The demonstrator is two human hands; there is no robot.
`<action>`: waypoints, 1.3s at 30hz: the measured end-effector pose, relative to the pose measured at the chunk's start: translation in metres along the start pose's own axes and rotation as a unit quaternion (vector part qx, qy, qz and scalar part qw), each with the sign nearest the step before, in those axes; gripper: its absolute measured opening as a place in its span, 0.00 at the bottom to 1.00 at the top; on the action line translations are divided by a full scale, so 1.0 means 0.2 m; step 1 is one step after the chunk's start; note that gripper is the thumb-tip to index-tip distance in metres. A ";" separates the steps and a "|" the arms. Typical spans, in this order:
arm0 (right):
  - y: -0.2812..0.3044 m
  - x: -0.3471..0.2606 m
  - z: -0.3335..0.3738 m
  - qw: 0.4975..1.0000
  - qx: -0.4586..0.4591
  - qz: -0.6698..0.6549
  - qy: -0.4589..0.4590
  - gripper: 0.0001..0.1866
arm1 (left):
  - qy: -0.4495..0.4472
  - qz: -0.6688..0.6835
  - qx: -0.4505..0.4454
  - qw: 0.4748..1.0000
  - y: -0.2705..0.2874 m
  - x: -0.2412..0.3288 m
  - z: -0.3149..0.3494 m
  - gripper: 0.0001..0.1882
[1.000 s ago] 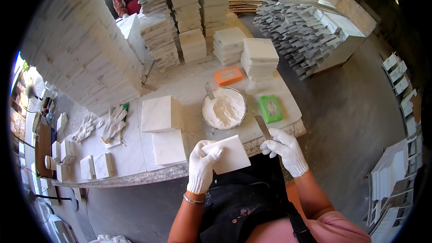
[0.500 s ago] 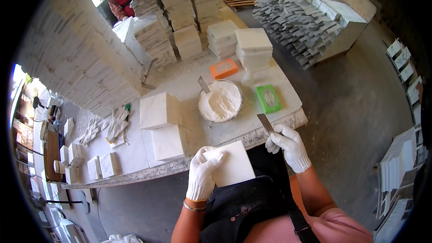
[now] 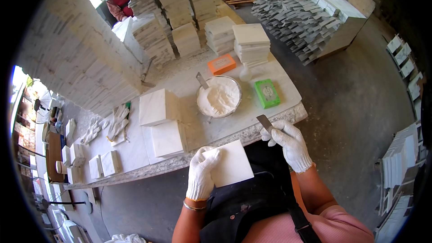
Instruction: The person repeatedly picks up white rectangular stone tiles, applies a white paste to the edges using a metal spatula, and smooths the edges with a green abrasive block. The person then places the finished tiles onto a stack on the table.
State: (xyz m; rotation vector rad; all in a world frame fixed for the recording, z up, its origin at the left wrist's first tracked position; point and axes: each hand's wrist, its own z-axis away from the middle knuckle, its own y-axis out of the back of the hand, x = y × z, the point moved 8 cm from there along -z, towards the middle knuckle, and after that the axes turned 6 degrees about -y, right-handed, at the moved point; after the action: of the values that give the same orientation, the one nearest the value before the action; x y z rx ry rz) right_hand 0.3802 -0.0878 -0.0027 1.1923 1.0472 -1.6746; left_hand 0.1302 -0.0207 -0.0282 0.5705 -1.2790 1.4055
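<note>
The left hand (image 3: 200,171) grips a tile (image 3: 234,164) by its left side, thumb across the upper face, just in front of the table's front edge. The right hand (image 3: 288,144) has its fingers closed round a scraper (image 3: 264,121), blade pointing toward the table and apart from the tile.

On progress: the tile's upper face appears plain, with no paste that I can make out; its underside is hidden. I judge this piece unfinished, though I cannot confirm it.

Beyond the hands, on the table (image 3: 288,81), a bowl (image 3: 241,96) sits back from the front edge, well filled with white paste (image 3: 222,96); a second scraper (image 3: 202,80) stands tilted in it. A green box (image 3: 267,93) lies near the front right corner, an orange box (image 3: 221,64) behind the bowl.

Two blocks (image 3: 158,107) stand left of the bowl, the nearer one by the front edge. Two short stacks (image 3: 252,45) stand toward the right edge. Whether these are treated or waiting, I cannot tell.
</note>
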 end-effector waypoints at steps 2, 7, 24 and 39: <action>-0.03 -0.03 0.01 1.000 -0.001 0.011 0.026 0.08 | -0.023 -0.005 -0.009 1.000 0.03 -0.02 -0.01 0.10; -0.09 -0.10 -0.07 0.992 0.005 0.117 0.052 0.08 | 0.153 0.173 0.054 0.971 0.04 -0.16 0.00 0.22; -0.36 -0.10 -0.61 0.804 0.074 0.543 0.230 0.09 | -0.167 -0.063 0.011 0.984 0.11 0.22 0.07 0.17; -0.53 -0.15 -0.02 0.884 -0.209 0.323 0.264 0.28 | -0.249 -0.024 -0.015 0.968 0.12 0.22 0.08 0.17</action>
State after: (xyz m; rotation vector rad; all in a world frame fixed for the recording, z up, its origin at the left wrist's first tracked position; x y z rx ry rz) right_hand 0.2891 -0.0439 0.0438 1.5126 1.0833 -0.5746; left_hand 0.0903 -0.0136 0.0066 0.9693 -1.6629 1.2397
